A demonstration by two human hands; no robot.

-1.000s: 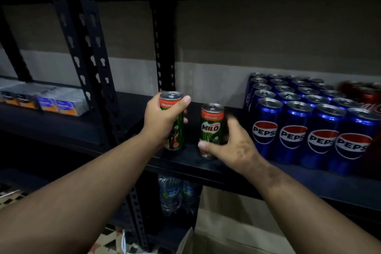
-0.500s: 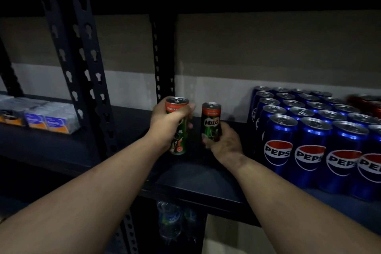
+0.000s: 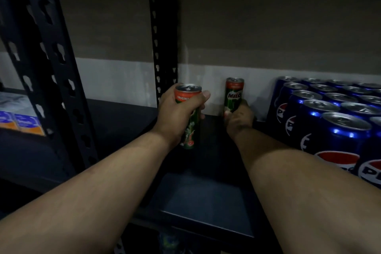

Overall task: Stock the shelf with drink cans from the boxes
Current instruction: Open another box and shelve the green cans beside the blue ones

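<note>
The left hand [image 3: 177,112] wraps a slim green-and-orange metal can [image 3: 188,115], tilted above the dark metal shelf [image 3: 198,198]. The right hand [image 3: 239,118] grips the base of a second Milo can [image 3: 234,95], upright near the back wall, beside glossy blue Pepsi cans [image 3: 329,121] in rows.

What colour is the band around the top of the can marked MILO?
Orange-red, above a green body; the head view shows it on the Milo can at the shelf's back.
</note>
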